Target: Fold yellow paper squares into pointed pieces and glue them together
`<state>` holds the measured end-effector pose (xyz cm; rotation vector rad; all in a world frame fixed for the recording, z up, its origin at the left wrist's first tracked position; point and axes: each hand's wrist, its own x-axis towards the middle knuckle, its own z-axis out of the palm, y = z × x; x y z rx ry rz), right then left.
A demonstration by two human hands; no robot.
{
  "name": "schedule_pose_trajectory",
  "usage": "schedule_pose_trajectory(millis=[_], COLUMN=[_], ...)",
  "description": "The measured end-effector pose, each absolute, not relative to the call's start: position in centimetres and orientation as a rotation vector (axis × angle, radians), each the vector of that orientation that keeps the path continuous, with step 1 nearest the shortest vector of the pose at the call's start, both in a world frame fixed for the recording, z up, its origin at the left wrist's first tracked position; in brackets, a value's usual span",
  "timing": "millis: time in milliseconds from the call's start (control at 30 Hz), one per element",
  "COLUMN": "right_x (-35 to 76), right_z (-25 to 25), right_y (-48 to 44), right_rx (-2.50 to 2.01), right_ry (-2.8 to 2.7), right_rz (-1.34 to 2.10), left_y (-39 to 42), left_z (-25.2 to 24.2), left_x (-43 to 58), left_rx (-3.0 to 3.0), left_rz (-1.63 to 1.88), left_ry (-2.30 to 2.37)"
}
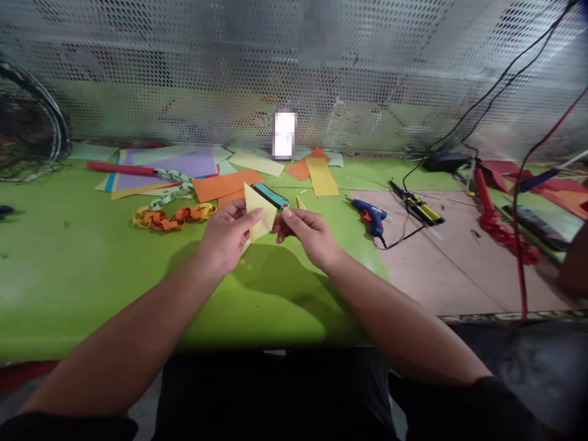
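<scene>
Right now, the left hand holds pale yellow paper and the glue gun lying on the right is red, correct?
Not quite: in the head view the glue gun is blue. It does lie on the right, and the left hand does hold pale yellow paper.

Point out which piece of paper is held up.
The pale yellow piece, raised in the left hand; an orange sheet and a purple sheet lie behind it on the table.

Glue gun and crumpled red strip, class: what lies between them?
Mainly the yellow-black tool, plus some black cord, as the head view shows.
</scene>
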<state>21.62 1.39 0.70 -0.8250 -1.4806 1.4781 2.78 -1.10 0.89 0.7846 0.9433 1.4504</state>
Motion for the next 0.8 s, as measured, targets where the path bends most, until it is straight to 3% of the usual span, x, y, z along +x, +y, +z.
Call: schedule_pose_trajectory(millis=[533,800], right_x=[21.76,21.69], right_z=[0.43,0.44], right_y=[1.42,1.56], right_rx=[-0.955,-0.929], right_ry=[-1.651,-1.649], right_rz=[1.321,1.217], left_y=[-1.58,-1.02], left_z=[1.04,0.82], left_x=[2.66,1.80], left_rx=[0.987,0.840], left_rz=[1.350,1.112], left_ry=[1.092,0.990])
